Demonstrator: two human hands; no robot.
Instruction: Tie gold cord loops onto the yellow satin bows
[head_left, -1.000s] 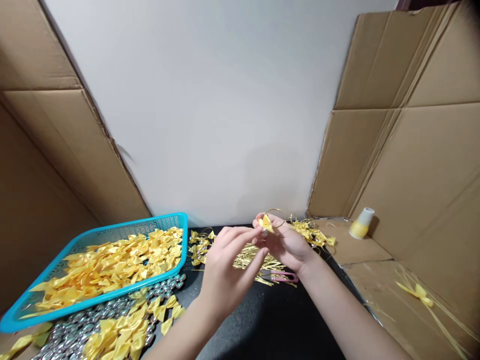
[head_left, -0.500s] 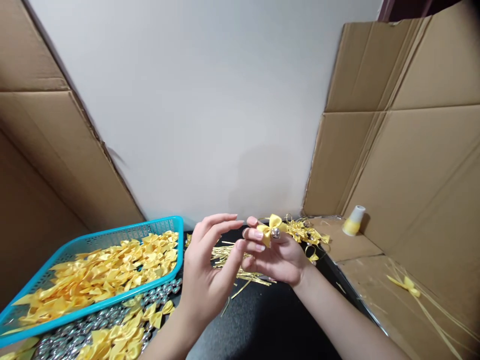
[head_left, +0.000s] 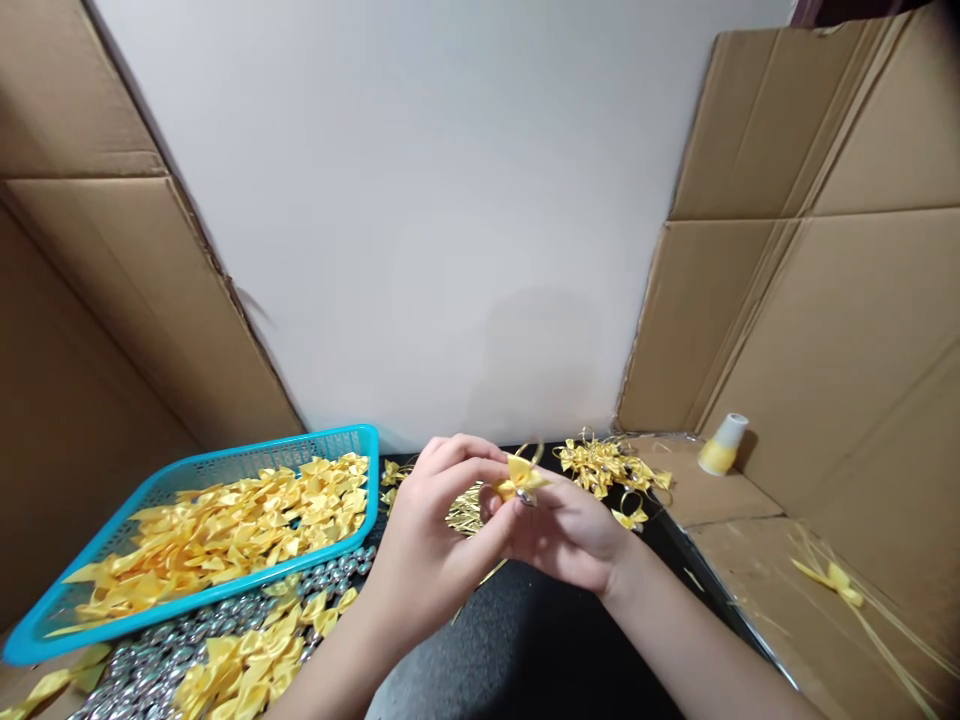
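Observation:
Between my two hands is a yellow ribbon bow (head_left: 517, 475) with a small silver bell (head_left: 525, 497) at its middle; a thin gold tie loops up above it. My left hand (head_left: 442, 535) pinches the bow's left side between thumb and fingers. Behind the bow, my right hand (head_left: 574, 535) curls its fingers round it, and those fingertips are partly hidden. Below and behind my hands lies a bundle of gold twist ties (head_left: 465, 512) on the black tabletop (head_left: 525, 640).
To the left, a turquoise basket (head_left: 225, 590) holds many yellow bows. Silver bells (head_left: 157, 650) and loose bows (head_left: 247, 660) lie before it. Finished bows with bells (head_left: 607, 465) are piled back right. A thread cone (head_left: 724, 445) stands on cardboard, near another bow (head_left: 840, 583). Cardboard walls flank both sides.
My left hand has moved right and closed on the bow, which was in my right hand alone. The bow has tilted, and its gold loop now shows above it.

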